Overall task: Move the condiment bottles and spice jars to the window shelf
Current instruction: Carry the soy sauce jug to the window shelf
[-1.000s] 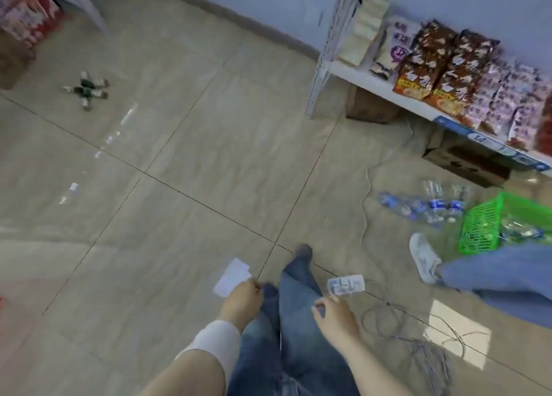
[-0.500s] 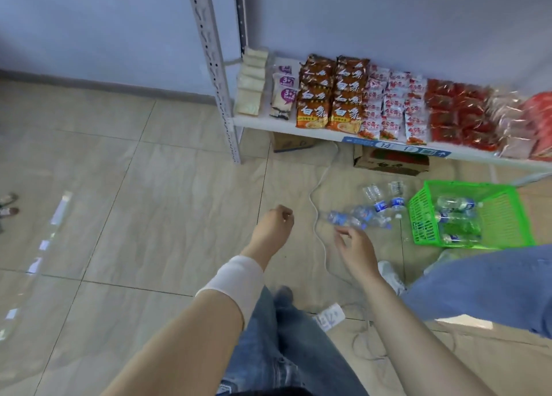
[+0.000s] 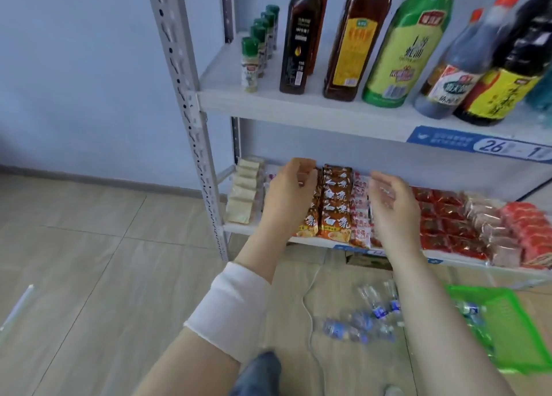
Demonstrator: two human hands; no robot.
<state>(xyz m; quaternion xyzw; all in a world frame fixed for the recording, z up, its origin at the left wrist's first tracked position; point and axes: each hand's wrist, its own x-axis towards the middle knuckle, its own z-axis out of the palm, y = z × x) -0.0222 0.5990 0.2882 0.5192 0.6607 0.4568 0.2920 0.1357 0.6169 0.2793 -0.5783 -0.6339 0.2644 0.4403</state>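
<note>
Head view: both hands are raised in front of a metal rack, level with its lower shelf [image 3: 257, 227]. The left hand [image 3: 291, 195] has its fingers loosely curled and holds nothing; a white band [image 3: 233, 309] wraps that forearm. The right hand [image 3: 391, 207] is just as empty, fingers relaxed and slightly bent, palm turned towards the left one. The two are apart, with brown snack packets [image 3: 336, 207] showing between them on the lower shelf.

The task's things stand above the hands on the upper shelf [image 3: 298, 107] — a row of green-capped spice jars [image 3: 250, 64] at its left end, running back towards the wall, and beside them the condiment bottles [image 3: 357, 46], upright in a line along the front: dark, amber, green, then dark ones with red and yellow labels.

On the tiled floor below lie several clear water bottles [image 3: 355, 325], a white cable [image 3: 309, 306] and a green basket [image 3: 507, 336].
</note>
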